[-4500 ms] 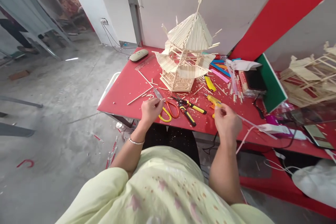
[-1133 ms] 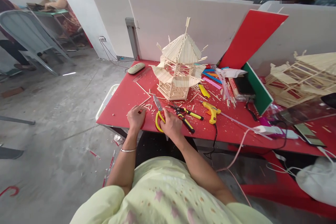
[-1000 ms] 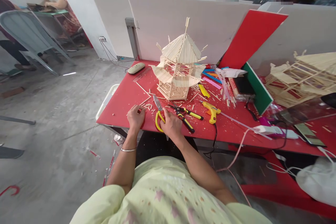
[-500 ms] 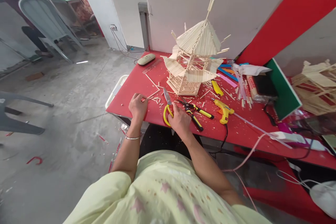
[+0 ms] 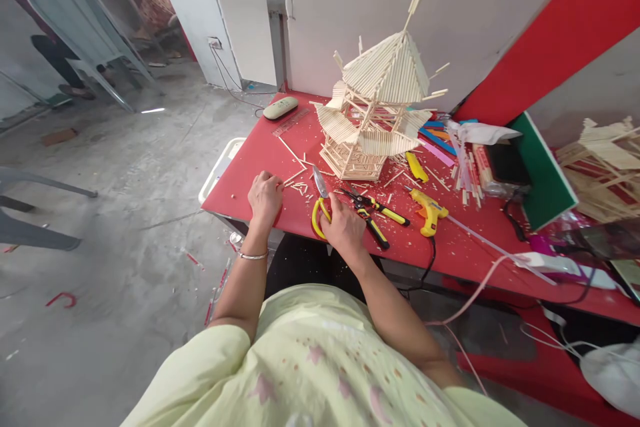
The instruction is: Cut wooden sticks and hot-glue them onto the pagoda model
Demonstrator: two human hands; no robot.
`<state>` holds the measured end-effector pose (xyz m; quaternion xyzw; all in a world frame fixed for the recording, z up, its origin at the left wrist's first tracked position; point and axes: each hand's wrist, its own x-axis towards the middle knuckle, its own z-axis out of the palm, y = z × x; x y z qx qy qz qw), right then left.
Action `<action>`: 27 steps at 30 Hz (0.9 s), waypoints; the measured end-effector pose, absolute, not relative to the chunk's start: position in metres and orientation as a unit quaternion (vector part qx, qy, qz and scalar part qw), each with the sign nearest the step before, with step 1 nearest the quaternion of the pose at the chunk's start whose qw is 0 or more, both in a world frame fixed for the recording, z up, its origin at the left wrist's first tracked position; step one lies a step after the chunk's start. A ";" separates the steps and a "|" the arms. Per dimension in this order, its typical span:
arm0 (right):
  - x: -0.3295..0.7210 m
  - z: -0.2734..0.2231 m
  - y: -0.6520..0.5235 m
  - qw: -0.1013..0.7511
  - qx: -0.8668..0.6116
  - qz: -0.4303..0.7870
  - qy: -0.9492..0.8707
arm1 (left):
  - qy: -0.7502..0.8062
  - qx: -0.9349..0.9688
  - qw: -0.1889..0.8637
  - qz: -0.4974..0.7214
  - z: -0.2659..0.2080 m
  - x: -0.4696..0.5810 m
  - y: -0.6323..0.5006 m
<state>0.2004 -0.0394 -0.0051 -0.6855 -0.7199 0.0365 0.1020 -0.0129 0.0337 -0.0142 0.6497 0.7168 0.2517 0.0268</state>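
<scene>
My right hand (image 5: 344, 221) grips the yellow handles of a pair of scissors (image 5: 320, 183), whose closed-looking blades point away from me over the red table. My left hand (image 5: 265, 197) is closed above the table's front edge, fingers curled together; whatever they pinch is hidden. Small cut stick pieces (image 5: 299, 188) lie scattered between the hands. Beyond them stands a pagoda-like model (image 5: 383, 77) built of thin wooden sticks, with a pointed roof and a lower flared roof. Black-and-yellow pliers (image 5: 373, 223) rest just right of my right hand.
A yellow glue gun (image 5: 427, 211) with a cord lies to the right, near a yellow cutter (image 5: 416, 167). An oblong case (image 5: 281, 108) sits at the far left corner. A green board (image 5: 543, 173) and another stick model (image 5: 597, 167) stand at the right.
The thin stick that showed at my left fingertips no longer shows, and that hand has turned slightly, knuckles up. My right hand keeps the scissors in nearly the same place. The view shifted slightly.
</scene>
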 end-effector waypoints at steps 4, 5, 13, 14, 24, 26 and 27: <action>0.201 -0.005 -0.040 0.107 -0.682 0.029 -0.723 | 0.707 0.672 0.039 0.218 -0.011 -0.009 0.037; 0.200 -0.005 -0.041 0.108 -0.682 0.027 -0.723 | 0.708 0.674 0.038 0.208 -0.011 -0.007 0.038; 0.192 0.008 -0.044 0.088 -0.678 0.039 -0.728 | 0.710 0.658 0.029 0.250 -0.021 -0.008 0.035; 0.192 0.010 -0.045 0.088 -0.678 0.042 -0.729 | 0.706 0.650 0.041 0.278 -0.022 -0.010 0.034; 0.212 0.030 -0.061 0.163 -0.637 0.057 -0.751 | 0.664 0.649 0.175 0.327 -0.021 -0.015 0.026; 0.229 0.033 -0.053 0.209 -0.644 0.069 -0.733 | 0.655 0.675 0.149 0.305 -0.016 -0.013 0.025; 0.240 0.034 -0.046 0.237 -0.653 0.076 -0.716 | 0.649 0.682 0.138 0.307 -0.011 -0.009 0.025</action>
